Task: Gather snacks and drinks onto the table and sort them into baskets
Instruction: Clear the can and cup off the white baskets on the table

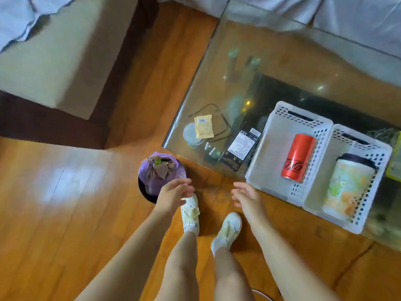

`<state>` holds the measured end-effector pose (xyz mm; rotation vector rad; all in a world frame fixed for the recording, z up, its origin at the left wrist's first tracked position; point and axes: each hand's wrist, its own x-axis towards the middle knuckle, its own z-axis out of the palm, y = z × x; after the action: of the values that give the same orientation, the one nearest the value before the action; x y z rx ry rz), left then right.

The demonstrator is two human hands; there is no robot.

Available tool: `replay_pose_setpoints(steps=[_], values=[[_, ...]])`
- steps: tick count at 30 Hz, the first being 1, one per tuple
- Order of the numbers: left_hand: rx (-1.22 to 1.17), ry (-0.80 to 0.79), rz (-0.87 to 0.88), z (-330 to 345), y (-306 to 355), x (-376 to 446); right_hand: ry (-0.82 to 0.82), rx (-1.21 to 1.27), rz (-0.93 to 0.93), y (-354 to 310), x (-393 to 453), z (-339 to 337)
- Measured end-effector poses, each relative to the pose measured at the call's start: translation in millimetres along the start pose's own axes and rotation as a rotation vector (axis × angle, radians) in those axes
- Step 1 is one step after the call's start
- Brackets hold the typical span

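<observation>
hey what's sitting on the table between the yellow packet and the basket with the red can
A black packet lies flat on the glass table between the yellow packet and the red can's basket, in the head view.

At the right of the frame a clear glass table [217, 68] carries two white perforated plastic baskets: the left basket [275, 135] holds a red drink can [298, 158], the right basket [366, 148] a dark-lidded paper cup [347, 185]. Left of them lie a black packet [239, 148] and a yellow sachet [203, 126]. At lower centre, the left hand [173, 195] and right hand [247, 197] hang empty, fingers relaxed

Glass table [217, 68] bears two baskets [271, 148], two packets [203, 126].
</observation>
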<state>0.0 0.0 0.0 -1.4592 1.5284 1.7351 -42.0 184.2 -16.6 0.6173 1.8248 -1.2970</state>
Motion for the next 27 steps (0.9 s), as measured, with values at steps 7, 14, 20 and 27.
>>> replay_pose_setpoints(steps=[7, 14, 20, 27], values=[[0.205, 0.084, 0.059, 34.9, 38.1, 109.4, 0.349, -0.434, -0.348, -23.8, 76.6, 40.2], [0.657, 0.342, 0.295, 65.6, 67.7, 166.7, 0.512, -0.551, -0.276, -19.5, 126.7, 50.1], [0.796, 0.469, 0.352, 82.2, 81.2, 190.3, 0.510, -0.620, -0.300, -5.5, 139.3, 53.3], [0.922, 0.453, 0.363, 80.3, 80.0, 196.2, 0.512, -0.380, -0.346, -9.5, 139.7, 55.7]])
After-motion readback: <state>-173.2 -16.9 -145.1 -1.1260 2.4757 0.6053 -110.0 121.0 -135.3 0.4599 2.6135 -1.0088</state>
